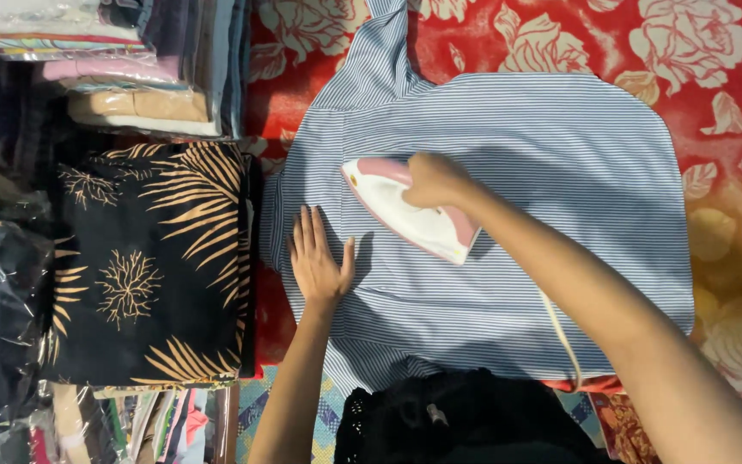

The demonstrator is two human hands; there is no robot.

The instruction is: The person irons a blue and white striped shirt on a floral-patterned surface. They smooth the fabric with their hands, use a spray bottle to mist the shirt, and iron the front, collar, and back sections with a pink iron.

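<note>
Red floral cloth underlies a striped shirt. Left hand lies flat, fingers spread, pinning the fabric; right hand is closed around the pink-white iron.

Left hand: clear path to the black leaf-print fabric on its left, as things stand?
Probably yes. The left hand lies flat on the striped shirt, near its edge, and the black leaf-print fabric lies just beside it with nothing between. The right hand grips the iron, away from that path.
</note>
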